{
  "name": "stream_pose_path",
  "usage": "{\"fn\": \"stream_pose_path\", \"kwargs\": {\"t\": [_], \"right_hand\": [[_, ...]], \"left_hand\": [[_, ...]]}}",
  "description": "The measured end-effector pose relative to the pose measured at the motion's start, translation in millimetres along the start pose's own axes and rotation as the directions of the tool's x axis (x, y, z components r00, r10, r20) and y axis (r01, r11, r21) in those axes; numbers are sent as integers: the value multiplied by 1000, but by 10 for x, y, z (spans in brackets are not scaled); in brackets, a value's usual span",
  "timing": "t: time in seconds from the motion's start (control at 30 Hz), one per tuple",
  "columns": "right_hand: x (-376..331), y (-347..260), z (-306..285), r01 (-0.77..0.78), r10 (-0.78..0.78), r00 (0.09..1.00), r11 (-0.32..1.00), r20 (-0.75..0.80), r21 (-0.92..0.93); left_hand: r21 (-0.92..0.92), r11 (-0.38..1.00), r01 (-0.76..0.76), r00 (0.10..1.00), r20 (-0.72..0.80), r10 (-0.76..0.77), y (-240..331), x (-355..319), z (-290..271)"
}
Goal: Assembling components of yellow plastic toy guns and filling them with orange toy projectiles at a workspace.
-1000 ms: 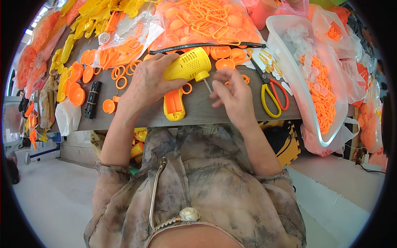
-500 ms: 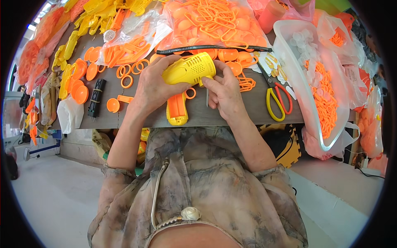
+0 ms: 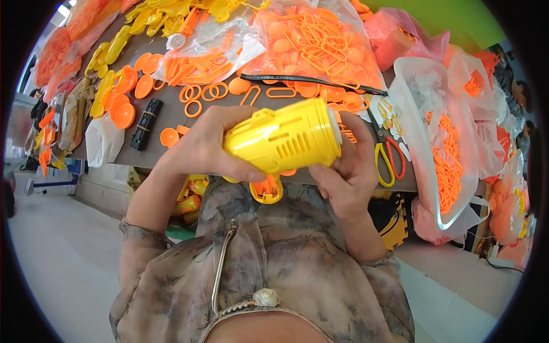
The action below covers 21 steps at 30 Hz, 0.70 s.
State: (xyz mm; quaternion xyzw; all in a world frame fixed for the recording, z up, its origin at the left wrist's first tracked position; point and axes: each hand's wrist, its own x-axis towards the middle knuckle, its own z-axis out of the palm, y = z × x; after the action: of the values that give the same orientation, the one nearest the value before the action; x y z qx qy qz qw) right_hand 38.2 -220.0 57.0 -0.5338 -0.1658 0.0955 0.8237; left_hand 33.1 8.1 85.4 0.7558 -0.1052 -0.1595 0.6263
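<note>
A yellow plastic pistol-shaped toy (image 3: 280, 137) lies sideways between my hands, above the table's near edge. It has a ribbed barrel with slots, and a pale round end faces right. Its handle (image 3: 266, 191) hangs down, with an orange part set in it. My left hand (image 3: 209, 143) is wrapped round the rear of the body, thumb along the near side. At the pale end, my right hand (image 3: 351, 177) pinches with thumb and fingers; some fingertips are hidden behind the toy.
Orange rings (image 3: 193, 108) and cups (image 3: 124, 115) lie beyond and to the left. Red-and-yellow scissors (image 3: 386, 163) rest at right, beside a clear bin (image 3: 472, 160) of orange links. A black banded bundle (image 3: 146, 126) lies left; a bag of orange parts (image 3: 320, 46) stands behind.
Both hands have lifted the toy closer to me and turned it over, so another side of the barrel shows. The right hand has moved right and toward me at its end.
</note>
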Motion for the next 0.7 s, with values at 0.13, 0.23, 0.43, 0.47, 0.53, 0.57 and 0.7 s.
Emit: {"fn": "stream_pose_path", "kwargs": {"t": [0.13, 0.23, 0.43, 0.47, 0.53, 0.57, 0.7], "right_hand": [[-88, -81, -129, 22, -10, 981, 998, 196, -59], [-6, -108, -364, 16, 77, 957, 949, 281, -315], [219, -302, -332, 390, -134, 849, 811, 510, -437], [223, -275, -313, 391, -135, 850, 809, 509, -439], [223, -189, -283, 337, -111, 838, 875, 534, -348], [216, -175, -264, 338, -110, 837, 875, 536, -348], [211, -191, -188, 483, -227, 809, 783, 541, -393]], "left_hand": [[175, 978, -116, 988, -83, 132, 104, -180, 121], [401, 861, -312, 925, -78, 372, 83, -174, 169], [610, 675, -414, 843, -21, 537, 169, -249, 270], [639, 639, -428, 818, -26, 574, 179, -244, 281], [668, 601, -439, 791, -30, 611, 191, -247, 290], [698, 573, -429, 786, -24, 618, 197, -254, 289], [727, 508, -461, 747, 9, 664, 237, -265, 279]]}}
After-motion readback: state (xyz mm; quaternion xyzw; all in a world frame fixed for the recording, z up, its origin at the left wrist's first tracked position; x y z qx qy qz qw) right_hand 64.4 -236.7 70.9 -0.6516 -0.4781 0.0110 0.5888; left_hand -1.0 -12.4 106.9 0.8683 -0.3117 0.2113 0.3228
